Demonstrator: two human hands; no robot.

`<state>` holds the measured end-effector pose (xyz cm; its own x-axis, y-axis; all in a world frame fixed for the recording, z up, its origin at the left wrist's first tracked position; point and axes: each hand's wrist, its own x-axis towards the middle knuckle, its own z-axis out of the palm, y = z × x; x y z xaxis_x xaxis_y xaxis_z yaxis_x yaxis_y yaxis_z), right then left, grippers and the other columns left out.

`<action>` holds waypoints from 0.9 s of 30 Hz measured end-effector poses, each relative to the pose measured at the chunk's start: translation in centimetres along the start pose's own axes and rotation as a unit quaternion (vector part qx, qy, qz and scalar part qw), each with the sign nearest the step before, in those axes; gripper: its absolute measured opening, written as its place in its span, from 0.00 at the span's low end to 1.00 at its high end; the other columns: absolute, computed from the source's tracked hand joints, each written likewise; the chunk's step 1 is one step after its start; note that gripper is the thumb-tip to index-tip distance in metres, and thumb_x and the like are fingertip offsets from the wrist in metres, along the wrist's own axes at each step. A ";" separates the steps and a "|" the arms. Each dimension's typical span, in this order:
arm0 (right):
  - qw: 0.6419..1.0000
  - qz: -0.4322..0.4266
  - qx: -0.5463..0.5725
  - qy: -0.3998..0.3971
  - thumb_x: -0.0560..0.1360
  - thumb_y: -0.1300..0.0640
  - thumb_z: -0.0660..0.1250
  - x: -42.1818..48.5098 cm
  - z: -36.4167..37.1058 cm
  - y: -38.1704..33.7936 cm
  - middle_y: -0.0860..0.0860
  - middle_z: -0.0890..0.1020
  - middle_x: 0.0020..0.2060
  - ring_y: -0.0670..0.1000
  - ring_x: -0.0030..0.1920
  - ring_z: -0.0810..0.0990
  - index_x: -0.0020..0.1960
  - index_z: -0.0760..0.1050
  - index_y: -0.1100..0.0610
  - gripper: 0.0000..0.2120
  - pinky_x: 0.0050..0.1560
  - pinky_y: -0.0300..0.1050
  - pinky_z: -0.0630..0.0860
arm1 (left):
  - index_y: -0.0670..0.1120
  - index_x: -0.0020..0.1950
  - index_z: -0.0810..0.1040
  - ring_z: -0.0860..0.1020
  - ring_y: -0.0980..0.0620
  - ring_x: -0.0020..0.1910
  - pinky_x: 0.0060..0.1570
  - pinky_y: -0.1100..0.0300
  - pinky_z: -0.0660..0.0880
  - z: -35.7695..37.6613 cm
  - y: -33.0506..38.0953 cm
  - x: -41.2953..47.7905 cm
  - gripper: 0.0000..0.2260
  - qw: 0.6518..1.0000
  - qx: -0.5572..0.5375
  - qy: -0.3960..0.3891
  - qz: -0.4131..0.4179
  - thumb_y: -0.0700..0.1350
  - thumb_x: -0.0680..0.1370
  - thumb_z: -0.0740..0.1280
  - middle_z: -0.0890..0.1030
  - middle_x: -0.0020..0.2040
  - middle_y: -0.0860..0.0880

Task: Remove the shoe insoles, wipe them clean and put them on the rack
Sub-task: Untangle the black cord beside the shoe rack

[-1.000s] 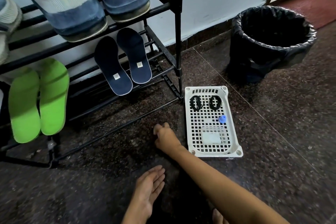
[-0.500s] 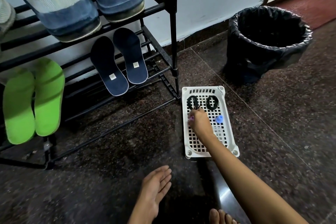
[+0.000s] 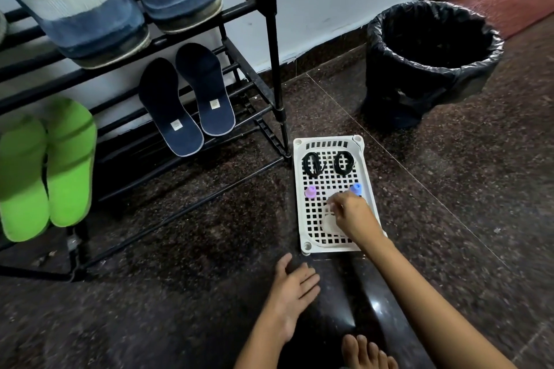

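**Task status**

1. Navy insoles (image 3: pixel 187 99): one pair lies side by side on the sloping lower shelf of the rack (image 3: pixel 271 39), left of frame centre, heels toward the viewer. Each carries a small pale label near the heel.
2. Green insoles (image 3: pixel 48 168): a second pair lies side by side on the same lower level, at the left edge of the frame.
3. Shoes (image 3: pixel 120 0): a grey, white and blue pair stands on the upper shelf, upper left of the frame. Their interiors are not visible, so it cannot be told whether insoles remain in them.
4. Assessment: for two pairs, removal and placement on the rack appear complete. Whether they were wiped cannot be confirmed from their surfaces. The remaining work appears limited to tidying the supplies.

**Hands**

- Right hand (image 3: pixel 353 216): reaches into the white basket (image 3: pixel 302 219) on the floor, lower centre-right of the frame. Its fingers are bent down onto a pale translucent item (image 3: pixel 327 222). Whether they have closed on it cannot be told.
- Left hand (image 3: pixel 292 293): lower centre, palm down over the floor, fingers extended and relaxed, holding nothing.

**Surroundings**

- The basket also holds two coils of black lace (image 3: pixel 313 163), a purple cap (image 3: pixel 311 192) and a blue cap (image 3: pixel 355 189).
- A bin (image 3: pixel 431 63) lined with a black bag stands at upper right, near the wall.
- A bare foot (image 3: pixel 365 350) shows at the bottom edge.
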<state>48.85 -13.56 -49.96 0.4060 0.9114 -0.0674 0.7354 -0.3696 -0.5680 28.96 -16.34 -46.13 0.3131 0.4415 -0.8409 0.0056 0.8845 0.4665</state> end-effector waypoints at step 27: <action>0.819 0.375 0.396 0.177 0.70 0.69 0.69 -8.2 1.5 -3.7 0.56 0.83 0.48 0.44 0.43 0.82 0.57 0.73 0.65 0.16 0.40 0.32 0.78 | 0.54 0.70 0.68 0.76 0.50 0.61 0.63 0.50 0.73 4.6 -0.8 4.6 0.22 0.959 0.192 0.121 0.171 0.36 0.79 0.58 0.76 0.64 0.50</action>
<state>41.97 -19.41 -48.50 0.8177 0.3206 -0.4781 -0.3184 -0.4401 -0.8396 34.72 -15.75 -49.13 0.1293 0.7595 -0.6375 0.3056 0.5811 0.7543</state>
